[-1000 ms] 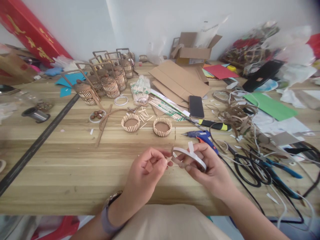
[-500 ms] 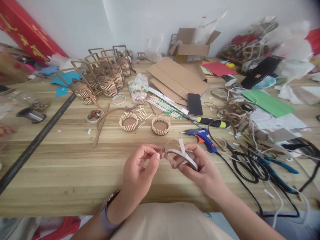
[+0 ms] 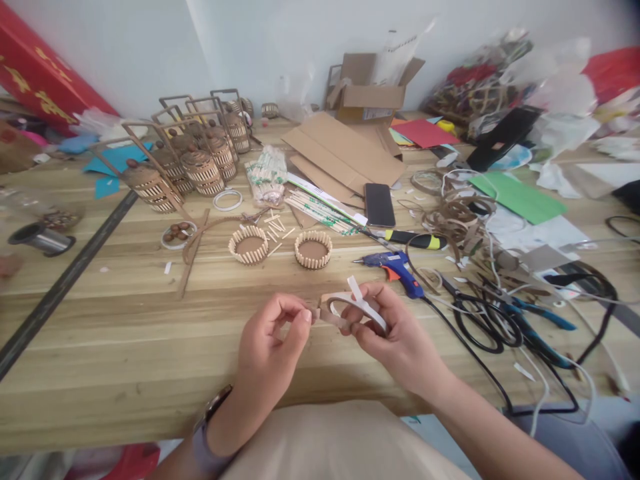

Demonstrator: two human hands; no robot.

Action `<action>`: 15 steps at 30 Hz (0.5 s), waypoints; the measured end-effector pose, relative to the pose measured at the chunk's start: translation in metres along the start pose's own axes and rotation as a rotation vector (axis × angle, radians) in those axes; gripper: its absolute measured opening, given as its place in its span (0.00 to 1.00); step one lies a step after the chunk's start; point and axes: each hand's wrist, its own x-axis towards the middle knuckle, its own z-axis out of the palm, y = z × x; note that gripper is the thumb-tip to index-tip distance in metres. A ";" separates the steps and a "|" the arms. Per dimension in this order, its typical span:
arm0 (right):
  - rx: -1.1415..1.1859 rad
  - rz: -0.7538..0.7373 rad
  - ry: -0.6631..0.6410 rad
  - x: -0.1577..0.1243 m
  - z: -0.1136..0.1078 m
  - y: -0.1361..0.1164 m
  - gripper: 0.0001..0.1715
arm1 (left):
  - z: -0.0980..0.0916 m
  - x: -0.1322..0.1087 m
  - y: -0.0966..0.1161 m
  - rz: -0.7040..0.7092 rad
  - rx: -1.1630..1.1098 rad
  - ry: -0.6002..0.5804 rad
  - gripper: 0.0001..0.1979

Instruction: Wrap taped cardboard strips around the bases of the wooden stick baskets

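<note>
While the left hand [image 3: 273, 347] pinches the end of a thin brown strip [image 3: 333, 321] between thumb and fingertips, the right hand [image 3: 403, 343] holds a roll of white tape [image 3: 375, 315] by its right side, the thumb below and the fingers above. Both grips are narrow and closed on what they hold. The roll and the strip are at the centre of the frame, slightly below the middle, raised over the wooden table [image 3: 150, 373]. A short loose end of tape sticks up from the roll beside the right fingers. Exactly how the strip meets the roll cannot be told. A watch [image 3: 213, 405] is on the left wrist, at the lower left.

Above the hands, near the middle of the frame, two round baskets [image 3: 313, 259] of short sticks stand side by side. Just right of them lies a blue glue gun [image 3: 397, 267], its nozzle pointing left, with a phone [image 3: 380, 205] farther up. At the right of the frame are black-handled scissors and blue pliers [image 3: 550, 317]. Small lidded baskets with tall handles [image 3: 203, 172] stand together at the upper left, and an open cardboard box [image 3: 373, 99] sits at the top.
</note>
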 end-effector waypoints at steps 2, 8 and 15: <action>-0.002 -0.003 0.017 0.001 0.000 0.001 0.16 | -0.001 -0.002 -0.001 0.056 0.052 -0.034 0.07; -0.022 -0.021 0.036 -0.002 -0.004 -0.002 0.15 | -0.009 -0.003 -0.002 0.209 0.133 -0.186 0.07; -0.182 -0.098 0.064 -0.005 -0.008 -0.007 0.12 | -0.025 -0.002 -0.002 0.024 0.040 -0.427 0.04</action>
